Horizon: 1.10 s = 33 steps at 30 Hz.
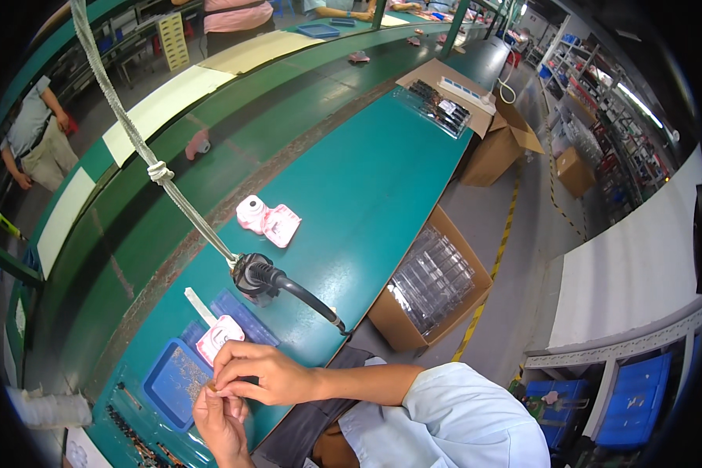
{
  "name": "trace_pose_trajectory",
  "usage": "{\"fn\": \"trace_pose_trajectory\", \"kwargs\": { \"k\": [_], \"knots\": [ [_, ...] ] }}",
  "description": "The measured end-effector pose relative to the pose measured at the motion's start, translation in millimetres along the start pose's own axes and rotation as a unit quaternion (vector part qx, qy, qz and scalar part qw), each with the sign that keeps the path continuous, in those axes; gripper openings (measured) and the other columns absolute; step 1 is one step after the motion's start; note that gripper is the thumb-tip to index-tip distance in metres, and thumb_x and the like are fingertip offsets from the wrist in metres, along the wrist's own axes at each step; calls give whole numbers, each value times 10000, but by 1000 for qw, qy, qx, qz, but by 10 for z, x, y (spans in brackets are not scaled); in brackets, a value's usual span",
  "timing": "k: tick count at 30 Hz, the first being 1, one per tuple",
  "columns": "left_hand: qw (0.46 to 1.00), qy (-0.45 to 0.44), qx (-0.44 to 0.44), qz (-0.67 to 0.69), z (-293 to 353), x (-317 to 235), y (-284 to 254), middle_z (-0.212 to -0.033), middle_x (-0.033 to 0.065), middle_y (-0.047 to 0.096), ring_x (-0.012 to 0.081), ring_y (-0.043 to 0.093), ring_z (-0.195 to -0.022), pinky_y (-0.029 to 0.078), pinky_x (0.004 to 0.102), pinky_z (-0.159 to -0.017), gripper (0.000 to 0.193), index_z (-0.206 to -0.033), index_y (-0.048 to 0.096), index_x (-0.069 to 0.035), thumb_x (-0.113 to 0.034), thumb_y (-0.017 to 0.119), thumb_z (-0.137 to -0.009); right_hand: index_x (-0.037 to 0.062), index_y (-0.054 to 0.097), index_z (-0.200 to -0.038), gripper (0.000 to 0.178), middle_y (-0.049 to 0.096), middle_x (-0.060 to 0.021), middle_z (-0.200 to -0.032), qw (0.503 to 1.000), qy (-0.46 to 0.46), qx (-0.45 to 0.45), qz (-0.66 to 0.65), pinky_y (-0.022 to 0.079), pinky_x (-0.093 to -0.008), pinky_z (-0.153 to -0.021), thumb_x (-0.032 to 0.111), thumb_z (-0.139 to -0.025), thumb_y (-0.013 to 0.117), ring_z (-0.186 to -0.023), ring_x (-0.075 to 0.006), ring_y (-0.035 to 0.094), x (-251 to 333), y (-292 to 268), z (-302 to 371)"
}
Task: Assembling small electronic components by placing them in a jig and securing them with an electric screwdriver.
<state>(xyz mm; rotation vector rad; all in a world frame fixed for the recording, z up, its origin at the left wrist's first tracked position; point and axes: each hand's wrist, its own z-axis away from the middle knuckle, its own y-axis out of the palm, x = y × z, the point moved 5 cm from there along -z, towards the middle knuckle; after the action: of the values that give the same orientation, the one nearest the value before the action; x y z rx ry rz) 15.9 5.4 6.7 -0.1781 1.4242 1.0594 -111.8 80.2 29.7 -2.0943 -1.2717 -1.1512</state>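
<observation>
My left hand (pixel 220 425) and my right hand (pixel 261 376) meet at the bench's near left, fingertips pinched together. Whatever is between the fingers is too small to make out. Beside them lies a blue tray (pixel 157 388) with many tiny metal parts, screw-like in look, spread over its bottom. Just beyond my right hand is a pink and white plastic casing (pixel 220 335), partly on a translucent blue holder (pixel 246 318). A black corded tool (pixel 257 277) hangs over the bench from a pale rope (pixel 160 173).
Further along the green bench (pixel 351 195) lie pink and white camera-shaped casings (pixel 269 221). A conveyor (pixel 156 210) runs along the far side. On the right stands an open carton (pixel 433 285) of clear plastic trays. A power strip (pixel 466 92) sits at the far end. Other people work across.
</observation>
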Motion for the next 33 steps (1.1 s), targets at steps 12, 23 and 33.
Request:
{"fn": "trace_pose_trajectory", "kwargs": {
  "k": [12, 23, 33],
  "knots": [
    [714, 116, 43, -690, -410, -585, -338, -883, 111, 607, 286, 590, -726, 481, 354, -678, 154, -887, 653, 3, 34, 656, -736, -18, 650, -852, 48, 623, -84, -926, 984, 140, -90, 63, 460, -243, -685, -40, -825, 684, -746, -158, 563, -345, -550, 386],
    [701, 108, 64, -702, -482, -347, -411, -804, 89, 598, 218, 525, -601, 460, 324, -604, 92, -789, 615, 12, 66, 656, -728, -13, 638, -869, 27, 586, -92, -941, 984, 148, -73, 62, 431, -217, -654, -29, -853, 653, -764, -153, 537, -486, -582, 461],
    [810, 31, -92, -578, -512, -363, -645, -810, 111, 621, 246, 570, -675, 475, 339, -670, 73, -834, 636, 27, 45, 630, -763, -6, 637, -862, 21, 589, -99, -934, 983, 157, -72, 67, 418, -221, -634, -25, -856, 643, -736, -144, 516, -520, -579, 476]
  ]
}}
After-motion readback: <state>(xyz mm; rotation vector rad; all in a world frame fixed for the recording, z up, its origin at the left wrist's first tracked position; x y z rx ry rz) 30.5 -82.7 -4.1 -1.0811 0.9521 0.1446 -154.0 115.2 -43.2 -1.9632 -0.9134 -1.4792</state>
